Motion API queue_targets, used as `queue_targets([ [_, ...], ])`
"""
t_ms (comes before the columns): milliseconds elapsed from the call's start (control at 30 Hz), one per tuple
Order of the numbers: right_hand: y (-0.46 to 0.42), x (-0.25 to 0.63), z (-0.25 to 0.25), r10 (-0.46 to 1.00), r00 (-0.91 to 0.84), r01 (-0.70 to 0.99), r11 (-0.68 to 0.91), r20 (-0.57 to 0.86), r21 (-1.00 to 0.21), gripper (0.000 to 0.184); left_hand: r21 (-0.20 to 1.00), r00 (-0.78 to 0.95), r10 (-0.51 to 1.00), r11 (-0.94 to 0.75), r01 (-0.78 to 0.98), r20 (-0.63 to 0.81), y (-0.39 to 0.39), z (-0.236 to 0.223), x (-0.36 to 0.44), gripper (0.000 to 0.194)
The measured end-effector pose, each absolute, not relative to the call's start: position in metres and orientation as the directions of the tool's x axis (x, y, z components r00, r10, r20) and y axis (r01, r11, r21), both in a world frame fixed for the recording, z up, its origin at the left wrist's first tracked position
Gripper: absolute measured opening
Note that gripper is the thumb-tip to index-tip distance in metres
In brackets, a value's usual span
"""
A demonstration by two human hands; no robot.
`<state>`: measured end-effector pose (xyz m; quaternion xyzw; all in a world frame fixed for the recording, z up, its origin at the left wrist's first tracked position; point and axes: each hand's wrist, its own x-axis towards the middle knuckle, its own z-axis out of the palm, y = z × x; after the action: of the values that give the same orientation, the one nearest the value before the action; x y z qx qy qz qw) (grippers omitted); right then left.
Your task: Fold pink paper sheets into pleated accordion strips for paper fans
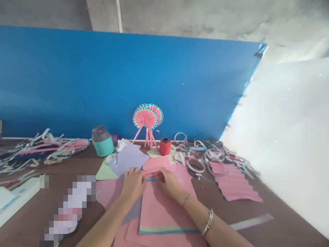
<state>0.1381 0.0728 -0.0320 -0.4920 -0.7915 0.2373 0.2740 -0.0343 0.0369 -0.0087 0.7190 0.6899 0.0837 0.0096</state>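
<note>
My left hand (133, 182) is closed at the left end of a pink pleated paper (158, 164), its fingers curled over the edge. At the right part of the same paper, my right hand (168, 181) has thumb and fingertips pinched together on the fold. Under both hands lies a flat pink sheet (167, 209) with yellow and blue stripes along its near edge. More pink paper spreads beneath it, along with a lavender sheet (131, 159) and a green sheet (105, 169).
Pink round paper fans (145, 117) stand against the blue panel (180, 68). Nearby are a red thread spool (165, 147) and a teal container (102, 144). To the right lie paper-strip rings (196, 166) and another pleated pink sheet (238, 181); paper strips (32, 161) pile up at left.
</note>
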Motion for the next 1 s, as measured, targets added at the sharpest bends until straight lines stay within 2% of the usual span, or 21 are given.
queue_targets([
  [300,0.073,0.136,-0.044,0.901,-0.347,0.658,0.432,0.261,-0.617,0.021,0.183,-0.041,0.984,0.008,0.983,0.174,0.036,-0.009,-0.036,0.007],
  [433,0.078,0.142,-0.043,0.890,-0.326,0.624,0.457,0.319,-0.634,0.025,0.178,-0.011,0.985,-0.020,0.984,0.171,0.037,-0.010,-0.036,0.010],
  [567,0.082,0.154,-0.033,0.906,-0.337,0.616,0.419,0.258,-0.667,0.028,0.207,-0.004,0.988,-0.028,0.978,0.152,0.037,-0.011,-0.037,0.013],
  [633,0.080,0.160,-0.026,0.883,-0.394,0.611,0.459,0.255,-0.645,0.034,0.217,0.010,0.989,-0.043,0.975,0.147,0.037,-0.011,-0.038,0.014],
  [733,0.074,0.168,-0.016,0.815,-0.529,0.636,0.565,0.236,-0.526,0.044,0.219,0.026,0.989,-0.058,0.974,0.145,0.037,-0.011,-0.039,0.015],
  [833,0.069,0.169,-0.009,0.745,-0.654,0.683,0.656,0.131,-0.322,0.048,0.213,0.030,0.988,-0.061,0.975,0.149,0.037,-0.012,-0.039,0.015],
  [1000,0.073,0.169,-0.001,0.747,-0.664,0.745,0.664,0.021,-0.068,0.030,0.213,0.018,0.990,-0.048,0.976,0.140,0.038,-0.012,-0.039,0.015],
])
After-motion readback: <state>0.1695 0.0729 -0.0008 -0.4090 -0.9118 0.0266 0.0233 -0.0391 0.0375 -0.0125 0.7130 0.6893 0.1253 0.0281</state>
